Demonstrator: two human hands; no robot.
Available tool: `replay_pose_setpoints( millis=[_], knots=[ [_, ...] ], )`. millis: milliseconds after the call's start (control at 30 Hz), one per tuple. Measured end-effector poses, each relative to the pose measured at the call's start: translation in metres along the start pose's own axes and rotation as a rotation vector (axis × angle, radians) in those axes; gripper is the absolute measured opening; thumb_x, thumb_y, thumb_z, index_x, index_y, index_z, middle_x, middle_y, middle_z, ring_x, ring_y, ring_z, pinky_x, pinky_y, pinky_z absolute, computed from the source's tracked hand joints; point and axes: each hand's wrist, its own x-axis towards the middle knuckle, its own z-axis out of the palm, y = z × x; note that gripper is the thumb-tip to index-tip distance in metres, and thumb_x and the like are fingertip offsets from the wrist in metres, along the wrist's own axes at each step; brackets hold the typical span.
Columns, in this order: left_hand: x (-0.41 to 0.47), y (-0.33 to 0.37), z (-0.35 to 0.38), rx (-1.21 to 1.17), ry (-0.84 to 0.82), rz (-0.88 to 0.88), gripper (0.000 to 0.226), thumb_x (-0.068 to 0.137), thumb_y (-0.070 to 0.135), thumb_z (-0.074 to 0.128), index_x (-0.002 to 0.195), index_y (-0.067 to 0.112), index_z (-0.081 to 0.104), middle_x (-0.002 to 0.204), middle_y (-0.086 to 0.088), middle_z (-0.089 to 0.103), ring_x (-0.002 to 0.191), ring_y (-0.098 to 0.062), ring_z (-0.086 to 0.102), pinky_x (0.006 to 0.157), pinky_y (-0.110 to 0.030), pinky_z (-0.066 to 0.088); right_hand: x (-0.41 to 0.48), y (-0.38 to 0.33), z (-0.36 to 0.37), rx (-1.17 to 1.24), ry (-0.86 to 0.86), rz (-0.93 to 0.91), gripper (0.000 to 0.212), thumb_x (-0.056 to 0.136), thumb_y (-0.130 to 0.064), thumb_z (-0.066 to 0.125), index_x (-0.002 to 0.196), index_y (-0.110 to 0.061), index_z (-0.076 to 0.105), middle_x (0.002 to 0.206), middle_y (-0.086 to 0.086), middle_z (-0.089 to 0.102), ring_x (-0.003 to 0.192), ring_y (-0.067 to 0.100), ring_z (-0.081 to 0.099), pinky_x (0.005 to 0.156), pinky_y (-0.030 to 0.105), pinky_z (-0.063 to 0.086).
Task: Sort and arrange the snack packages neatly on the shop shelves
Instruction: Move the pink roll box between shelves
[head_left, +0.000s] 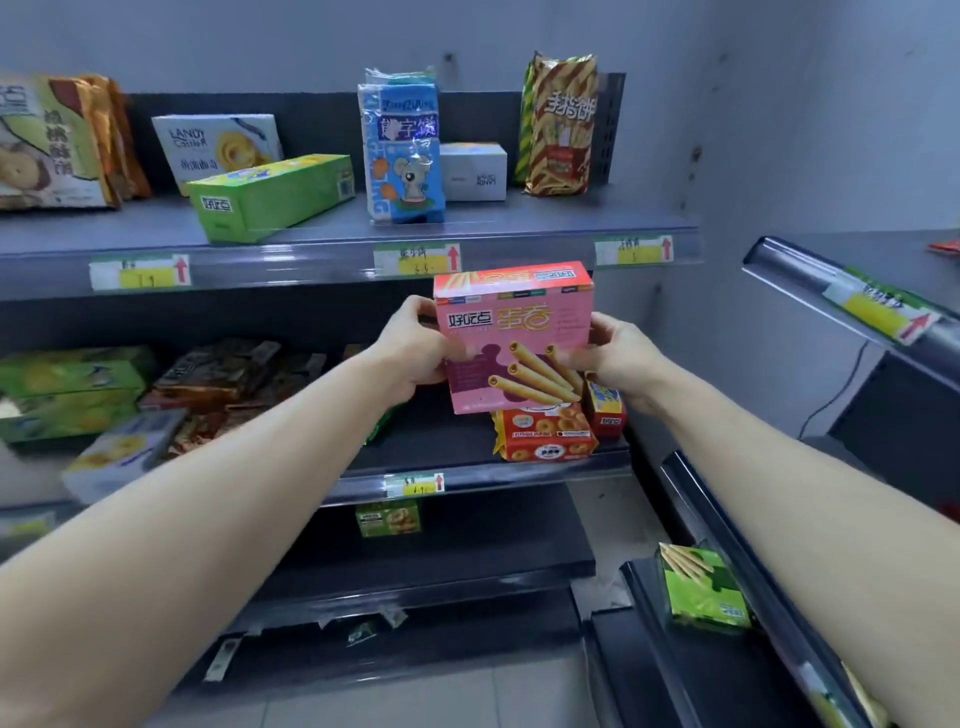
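While I hold the pink egg-roll box (514, 338) upright in the air before the shelves, my left hand (415, 348) and right hand (618, 358) each clamp one side edge, fingers (602, 325) curled round it. I judge this the placing step: the box is in hand and needs a spot. Just behind and below it, the middle shelf (493, 478) carries an orange biscuit pack (545, 434) (a small red box (605, 408) beside it), so I'd lower mine next to those, face outward. Farther up, on the top shelf (311, 260), a green box (270, 197) lies askew.
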Motion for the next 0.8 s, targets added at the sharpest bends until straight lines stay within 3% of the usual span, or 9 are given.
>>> replay_pose_setpoints(
  millis=[233, 433, 600, 700, 800],
  knots=[
    [0.065, -0.042, 0.002, -0.082, 0.005, -0.079, 0.049, 0.075, -0.004, 0.073, 0.11, 0.018, 0.046, 0.103, -0.003, 0.065, 0.1, -0.025, 0.063, 0.084, -0.047, 0.055, 0.055, 0.041, 0.014, -0.018, 0.015, 0.086, 0.055, 0.08, -0.016, 0.074, 0.131, -0.015, 0.053, 0.106, -0.005, 0.068, 0.101, 0.016, 0.064, 0.091, 0.033, 0.049],
    [0.119, -0.067, 0.007, -0.107, -0.005, -0.114, 0.05, 0.076, -0.001, 0.074, 0.111, 0.02, 0.045, 0.092, 0.004, 0.065, 0.085, -0.014, 0.063, 0.074, -0.035, 0.055, 0.104, 0.071, 0.024, -0.071, 0.061, 0.178, 0.052, 0.084, -0.019, 0.069, 0.133, -0.018, 0.051, 0.12, 0.0, 0.065, 0.11, 0.017, 0.06, 0.096, 0.036, 0.047],
    [0.148, -0.09, 0.017, -0.098, -0.034, -0.195, 0.062, 0.077, -0.002, 0.072, 0.13, 0.014, 0.043, 0.113, -0.007, 0.065, 0.096, -0.021, 0.063, 0.09, -0.044, 0.052, 0.125, 0.097, 0.028, -0.05, 0.042, 0.265, 0.054, 0.085, -0.018, 0.068, 0.136, -0.018, 0.049, 0.122, 0.001, 0.065, 0.111, 0.02, 0.061, 0.101, 0.043, 0.046],
    [0.162, -0.099, 0.023, -0.06, -0.04, -0.21, 0.06, 0.078, -0.001, 0.073, 0.129, 0.013, 0.045, 0.118, -0.008, 0.064, 0.097, -0.022, 0.063, 0.088, -0.044, 0.053, 0.135, 0.107, 0.029, -0.071, 0.043, 0.312, 0.047, 0.087, -0.022, 0.065, 0.132, -0.021, 0.051, 0.122, 0.001, 0.065, 0.111, 0.022, 0.06, 0.101, 0.048, 0.045],
    [0.176, -0.104, 0.028, -0.036, -0.028, -0.226, 0.056, 0.078, 0.001, 0.073, 0.126, 0.012, 0.048, 0.117, -0.009, 0.065, 0.091, -0.02, 0.064, 0.071, -0.035, 0.055, 0.146, 0.113, 0.026, -0.12, 0.042, 0.345, 0.048, 0.089, -0.026, 0.062, 0.134, -0.02, 0.048, 0.126, 0.002, 0.062, 0.114, 0.024, 0.058, 0.101, 0.048, 0.045]
  ],
)
